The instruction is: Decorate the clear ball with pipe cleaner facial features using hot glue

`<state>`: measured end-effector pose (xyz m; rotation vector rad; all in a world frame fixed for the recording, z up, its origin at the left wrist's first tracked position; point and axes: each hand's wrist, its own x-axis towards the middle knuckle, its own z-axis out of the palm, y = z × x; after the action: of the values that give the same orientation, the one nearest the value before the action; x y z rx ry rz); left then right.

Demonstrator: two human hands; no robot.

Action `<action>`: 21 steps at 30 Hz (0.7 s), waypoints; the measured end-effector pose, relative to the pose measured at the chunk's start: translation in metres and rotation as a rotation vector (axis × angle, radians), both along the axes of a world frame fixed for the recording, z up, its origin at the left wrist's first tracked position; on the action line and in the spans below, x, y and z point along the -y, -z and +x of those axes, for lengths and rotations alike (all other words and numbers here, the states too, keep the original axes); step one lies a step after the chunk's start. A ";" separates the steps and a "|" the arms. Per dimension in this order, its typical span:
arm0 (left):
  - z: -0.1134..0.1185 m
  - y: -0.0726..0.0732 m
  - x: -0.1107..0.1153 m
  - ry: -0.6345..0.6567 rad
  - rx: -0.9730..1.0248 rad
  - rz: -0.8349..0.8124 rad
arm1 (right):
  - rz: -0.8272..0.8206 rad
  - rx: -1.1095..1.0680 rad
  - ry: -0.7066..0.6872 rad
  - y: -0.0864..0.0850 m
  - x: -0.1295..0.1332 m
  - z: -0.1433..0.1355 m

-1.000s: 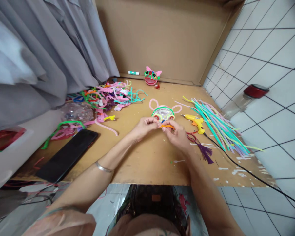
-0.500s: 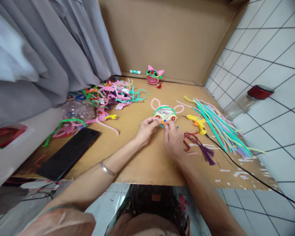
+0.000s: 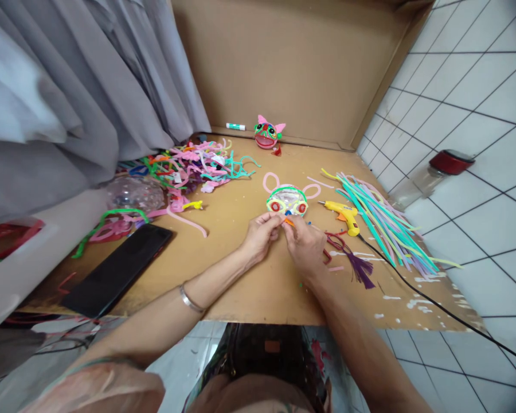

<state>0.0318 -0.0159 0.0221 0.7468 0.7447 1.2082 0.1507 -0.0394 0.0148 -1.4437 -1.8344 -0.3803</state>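
Just in front of a round animal face (image 3: 289,194) on the table, my left hand (image 3: 261,234) and my right hand (image 3: 305,244) meet at their fingertips. Between them is a short orange pipe cleaner (image 3: 288,222), pinched by both hands. The face has a green arc on top, yellow-ringed red eyes and a small blue nose. Two pink loop ears (image 3: 272,182) stick out above it. My fingers hide its lower edge. To the right of my right hand lie a dark red bent pipe cleaner (image 3: 336,242) and a purple tassel (image 3: 361,268).
A yellow glue gun (image 3: 344,215) with a black cord lies right, beside a bundle of pipe cleaners (image 3: 387,223). A finished-looking animal head (image 3: 266,133) and a glue stick (image 3: 235,126) sit behind. Left are tangled pipe cleaners (image 3: 198,163), a phone (image 3: 118,269); far right, a jar (image 3: 434,172).
Both hands have drawn slightly toward me, off the animal face, with the orange pipe cleaner. More of the eyes and the blue nose now shows.
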 end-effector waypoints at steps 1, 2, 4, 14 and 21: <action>-0.001 0.000 -0.001 0.021 -0.009 0.005 | -0.006 -0.022 -0.018 -0.001 -0.001 0.001; -0.002 0.000 -0.003 0.041 -0.026 0.018 | -0.018 -0.054 -0.039 -0.001 -0.001 0.003; -0.006 -0.002 -0.006 0.072 -0.084 0.066 | -0.059 -0.130 -0.085 -0.004 -0.003 0.007; -0.034 -0.020 -0.022 0.289 -0.396 0.310 | -0.169 -0.231 -0.291 -0.009 -0.004 0.015; -0.039 -0.026 -0.023 0.336 -0.460 0.354 | -0.188 -0.122 -0.323 -0.013 0.004 0.010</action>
<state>-0.0076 0.0067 0.0484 1.4165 0.7444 0.8741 0.1608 -0.0432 0.0277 -1.2305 -2.0006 0.0406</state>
